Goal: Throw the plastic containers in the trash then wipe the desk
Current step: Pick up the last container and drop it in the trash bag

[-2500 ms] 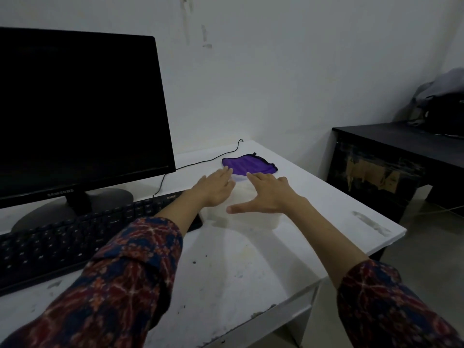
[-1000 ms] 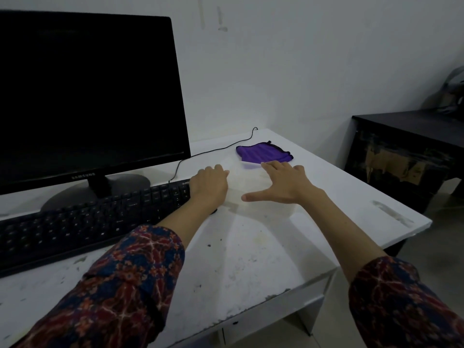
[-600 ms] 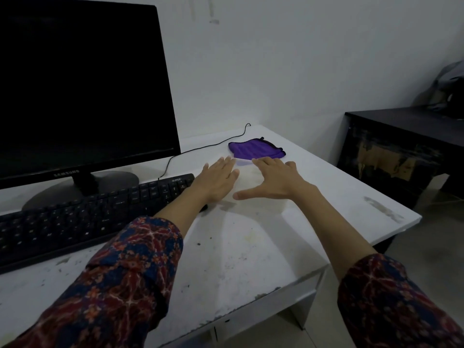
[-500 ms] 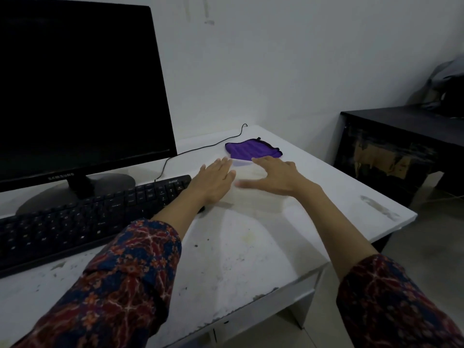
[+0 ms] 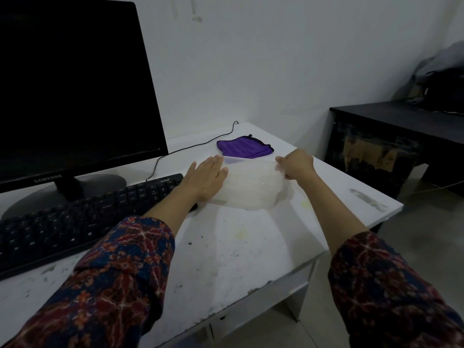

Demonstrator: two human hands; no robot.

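So the containers (image 5: 247, 188) were sitting on the desk (image 5: 226, 249), a translucent white stack just right of the keyboard (image 5: 82, 219) and right in front of the purple cloth (image 5: 243, 148), whose near edge they seemed to cover a bit. Couldn't tell how many were nested in there, the plastic was too cloudy and the light too dim.

The bit that mattered: the stack sat straight ahead, squarely between the two hands, long axis running left to right across the desk. So each hand got one short end, and neither was really nearer.

The left hand (image 5: 204, 178) was flat and open, fingers together, palm pressed on the left end and top edge. More bracing than gripping, nothing curled around anything. The right hand (image 5: 296, 164) was curled, fingertips pinching the top rim at the far right corner, thumb looked tucked under the edge. That's the one with actual hold.

My guess is the stack was about to be lifted, and with the grip this lopsided the left end would sag or slide unless the left hand wrapped under it. Thin plastic flexes, and the rim already looked a little pulled up on the right.

No trash bin anywhere in view. Desk was grubby with specks and a yellowish stain near the front, so wiping was clearly not done yet.
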